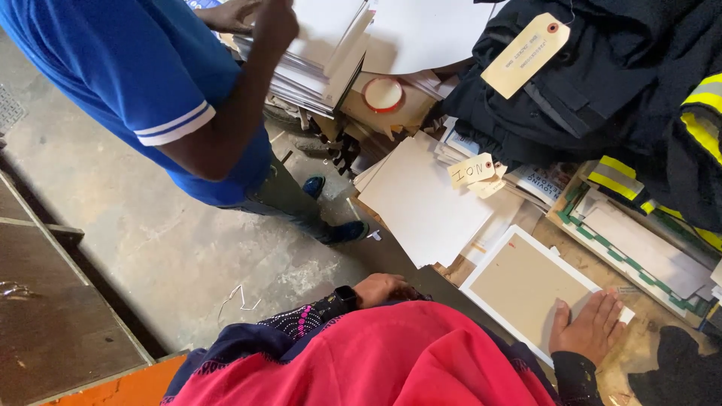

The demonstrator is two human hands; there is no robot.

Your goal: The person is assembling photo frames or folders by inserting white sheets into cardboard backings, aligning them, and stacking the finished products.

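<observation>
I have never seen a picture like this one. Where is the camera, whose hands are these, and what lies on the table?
The camera sits on a person's head and looks down, so the red garment at the bottom is the wearer's own. The right hand lies flat and open on a brown board with a white border, which rests on the worktable. The left hand, with a black watch on the wrist, is near the body; whether it holds anything cannot be seen. Further up lie pale sheets of card, paper tags, a red-rimmed round lid and dark clothing with yellow stripes. The person in the blue shirt is a co-worker handling a stack of sheets.
</observation>
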